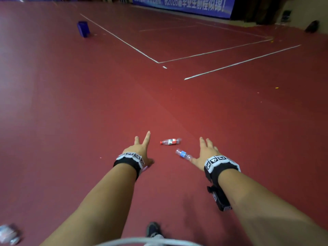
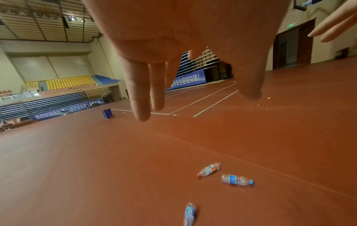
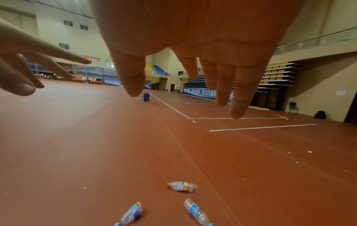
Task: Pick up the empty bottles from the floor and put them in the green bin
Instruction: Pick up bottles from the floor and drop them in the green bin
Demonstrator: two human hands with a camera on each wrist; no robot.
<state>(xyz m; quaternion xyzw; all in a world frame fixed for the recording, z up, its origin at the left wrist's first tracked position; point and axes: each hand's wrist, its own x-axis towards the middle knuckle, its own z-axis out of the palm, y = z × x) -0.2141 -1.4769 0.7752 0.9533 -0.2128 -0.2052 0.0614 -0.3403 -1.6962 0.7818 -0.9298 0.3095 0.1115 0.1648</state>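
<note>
Overhead, both bare hands reach forward above the red sports floor (image 1: 88, 107), each with its fingers spread and nothing in its grasp. The left hand (image 1: 140, 150) has two fingers splayed in a V, and the right hand (image 1: 205, 153) stretches its fingers out flat; both wrists wear black bands with white coded markers. Between the two hands, lying on its side on the floor, is a clear bottle with a red cap and red-and-white label (image 1: 170, 141). Just beside it, closer to the right hand's thumb, lies a clear bottle with a blue label (image 1: 183, 154), also on its side and apart from the first. A third bottle, crumpled and blue-labelled (image 3: 131, 214), lies on the floor nearer the person, as the right wrist view shows. Another crushed clear bottle (image 1: 8, 234) lies blurred by the lower left edge of the head view. Far off on the floor, near a white court line (image 1: 120, 39), stands a blue bin (image 1: 83, 29). A dark shoe (image 1: 152, 229) shows between the forearms.
</note>
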